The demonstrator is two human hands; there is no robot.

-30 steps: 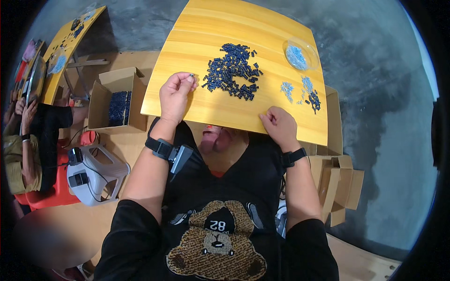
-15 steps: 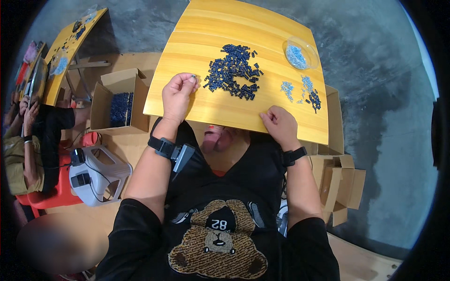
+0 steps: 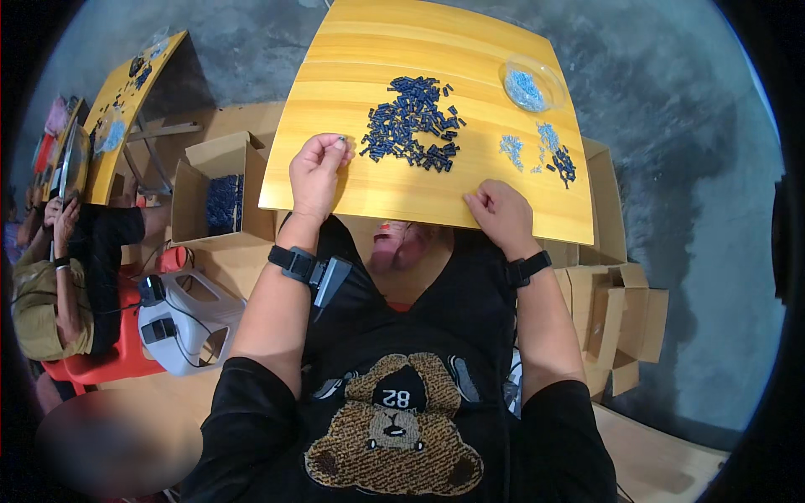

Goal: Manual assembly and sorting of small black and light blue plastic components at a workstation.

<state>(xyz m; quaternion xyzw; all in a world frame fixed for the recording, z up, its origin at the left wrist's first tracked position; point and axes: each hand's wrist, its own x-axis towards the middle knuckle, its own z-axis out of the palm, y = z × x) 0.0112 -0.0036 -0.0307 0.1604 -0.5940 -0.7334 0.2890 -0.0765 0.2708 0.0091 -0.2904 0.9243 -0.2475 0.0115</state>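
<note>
At the near left of the yellow wooden table [image 3: 402, 199], my left hand [image 3: 317, 172] is closed, thumb and forefinger pinching a small dark piece [image 3: 342, 139]. Just right of it lies a heap of short black cylindrical parts [image 3: 407, 126]. My right hand [image 3: 503, 211] rests at the table's near edge with its fingers curled in; whatever may be in them is hidden. Beyond it are small loose clear-blue pieces [image 3: 511, 149], a second patch of them, and a small group of black parts [image 3: 564, 166].
A clear round tub [image 3: 527, 88] of pale blue pieces stands at the far right of the table. Open cardboard boxes [image 3: 251, 210] flank the table, the left one holding dark parts. A white stool [image 3: 193, 323] and another person [image 3: 63, 277] at a second table are to the left.
The whole view has shifted slightly. My left hand keeps its pinch in nearly the same place. The right hand stays curled by the table's edge, its fingers drawn slightly differently.
</note>
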